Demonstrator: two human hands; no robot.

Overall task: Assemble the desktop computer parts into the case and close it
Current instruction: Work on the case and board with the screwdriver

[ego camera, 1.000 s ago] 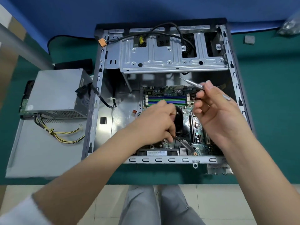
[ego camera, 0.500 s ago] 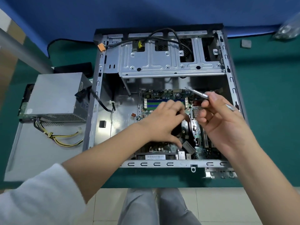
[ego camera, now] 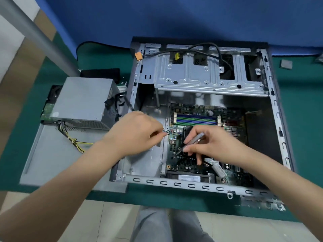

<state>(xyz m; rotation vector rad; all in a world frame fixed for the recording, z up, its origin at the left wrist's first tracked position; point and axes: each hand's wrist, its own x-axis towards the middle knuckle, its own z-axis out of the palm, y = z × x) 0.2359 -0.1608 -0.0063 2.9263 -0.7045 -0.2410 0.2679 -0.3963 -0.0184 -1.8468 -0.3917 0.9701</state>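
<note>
While the left hand (ego camera: 138, 131) pinches a screw (ego camera: 167, 132), the right hand (ego camera: 211, 144) grips a screwdriver (ego camera: 192, 141) angled down-left.

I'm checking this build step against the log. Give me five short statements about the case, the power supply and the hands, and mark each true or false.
1. The right hand holds a screwdriver. True.
2. The power supply is mounted inside the case. False: it sits outside, to the case's left.
3. The left hand has its fingertips at the motherboard's left edge. True.
4. The case's side is closed. False: it lies open, motherboard showing.
5. Yellow wires trail from the power supply. True.
</note>
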